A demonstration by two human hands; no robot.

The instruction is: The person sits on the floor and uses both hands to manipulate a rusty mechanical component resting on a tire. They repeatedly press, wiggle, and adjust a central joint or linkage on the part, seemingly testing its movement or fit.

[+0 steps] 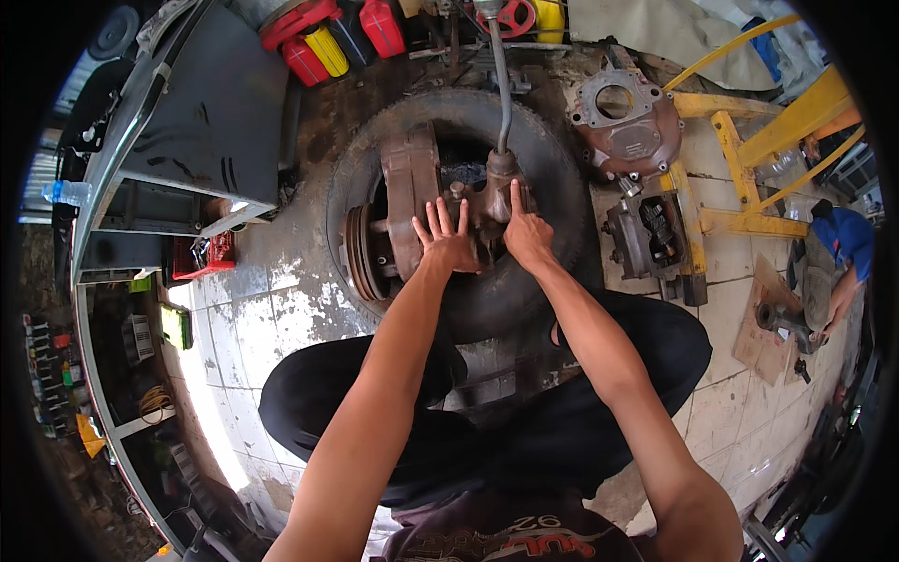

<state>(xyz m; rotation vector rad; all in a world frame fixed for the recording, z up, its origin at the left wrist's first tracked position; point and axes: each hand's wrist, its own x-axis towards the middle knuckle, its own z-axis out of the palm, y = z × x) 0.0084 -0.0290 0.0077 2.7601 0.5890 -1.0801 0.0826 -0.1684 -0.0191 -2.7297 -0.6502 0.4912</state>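
Note:
A brown, worn gearbox (409, 169) lies inside a black tire (551, 131) on the floor between my knees. My left hand (448, 248) rests palm down on the near side of the housing, fingers spread and nothing held. On its right part, just below the base of a long bent gear lever (504, 89), lies the straight index finger of my right hand (530, 234). That hand's other fingers are curled, and I see nothing in them. A round, grooved drum (361, 253) sticks out at the gearbox's left end.
Right of the tire lie a bell housing (637, 136) and an opened metal casing (646, 234), by a yellow frame (740, 159). Farther right, a co-worker's hand (838, 314) touches a metal part (782, 323). A grey metal cabinet (206, 103) stands left; coloured jugs (381, 28) stand behind.

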